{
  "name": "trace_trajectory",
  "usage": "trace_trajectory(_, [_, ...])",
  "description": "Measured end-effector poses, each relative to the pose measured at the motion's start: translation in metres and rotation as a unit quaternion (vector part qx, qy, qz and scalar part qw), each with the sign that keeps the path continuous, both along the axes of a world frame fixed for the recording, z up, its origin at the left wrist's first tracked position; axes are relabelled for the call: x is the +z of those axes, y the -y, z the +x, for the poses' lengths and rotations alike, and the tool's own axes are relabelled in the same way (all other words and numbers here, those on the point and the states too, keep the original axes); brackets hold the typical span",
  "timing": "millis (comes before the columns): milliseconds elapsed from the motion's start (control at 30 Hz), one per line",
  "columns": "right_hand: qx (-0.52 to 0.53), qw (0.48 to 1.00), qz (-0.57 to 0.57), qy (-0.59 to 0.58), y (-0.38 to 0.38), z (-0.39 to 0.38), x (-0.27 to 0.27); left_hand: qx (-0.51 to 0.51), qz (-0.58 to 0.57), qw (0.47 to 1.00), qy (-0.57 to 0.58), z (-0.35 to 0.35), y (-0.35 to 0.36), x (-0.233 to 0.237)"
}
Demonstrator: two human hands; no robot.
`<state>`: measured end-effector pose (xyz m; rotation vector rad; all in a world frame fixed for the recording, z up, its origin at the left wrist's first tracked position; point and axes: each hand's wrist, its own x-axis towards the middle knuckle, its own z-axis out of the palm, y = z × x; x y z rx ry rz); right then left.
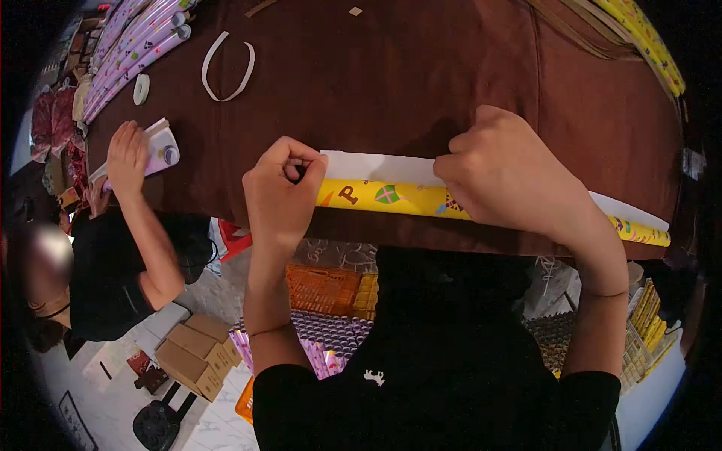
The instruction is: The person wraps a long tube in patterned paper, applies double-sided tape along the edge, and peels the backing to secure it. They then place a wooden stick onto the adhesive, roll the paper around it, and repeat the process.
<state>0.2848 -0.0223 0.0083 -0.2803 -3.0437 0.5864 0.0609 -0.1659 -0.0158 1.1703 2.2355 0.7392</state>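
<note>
A yellow printed roll of wrapping paper (410,198) lies along the near edge of the brown-covered table, its white flap (376,163) facing up on the far side. My left hand (282,188) is closed at the roll's left end, thumb and finger pinching the corner of the flap. Further right, my right hand (500,169) rests across the roll with its fingers curled at the flap. Whatever those fingers hold is hidden under the hand. The roll's right part (639,229) emerges beyond my right wrist.
To the left, another person's hand (128,158) works on a purple paper roll (160,149). Purple rolls (143,52) and a white tape roll (141,89) lie near them. A white strip (228,68) curls on the brown cloth (361,90). Yellow rolls (647,37) lie far right.
</note>
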Motion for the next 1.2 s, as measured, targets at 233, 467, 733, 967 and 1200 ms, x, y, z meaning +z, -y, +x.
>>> trace_trajectory(233, [-0.004, 1.000, -0.003, 0.004, 0.000, 0.000, 0.000, -0.037, 0.006, 0.998, -0.047, -0.001, -0.005, 0.005])
trace_trajectory(467, [-0.006, 1.000, -0.005, 0.004, -0.002, 0.000, -0.003, 0.004, 0.013, 0.975, -0.220, -0.002, -0.010, 0.011])
trace_trajectory(733, [-0.006, 1.000, -0.004, 0.010, 0.003, 0.003, -0.008, -0.307, 0.205, 0.911, -0.184, 0.066, 0.011, -0.004])
trace_trajectory(967, [0.002, 1.000, 0.003, 0.027, 0.007, 0.008, -0.007, -0.294, 0.156, 0.921, -0.202, 0.079, 0.013, -0.014])
trace_trajectory(1200, [-0.136, 0.983, -0.105, -0.070, 0.012, 0.034, 0.011, -0.280, 0.160, 0.917, -0.236, 0.080, 0.013, -0.017])
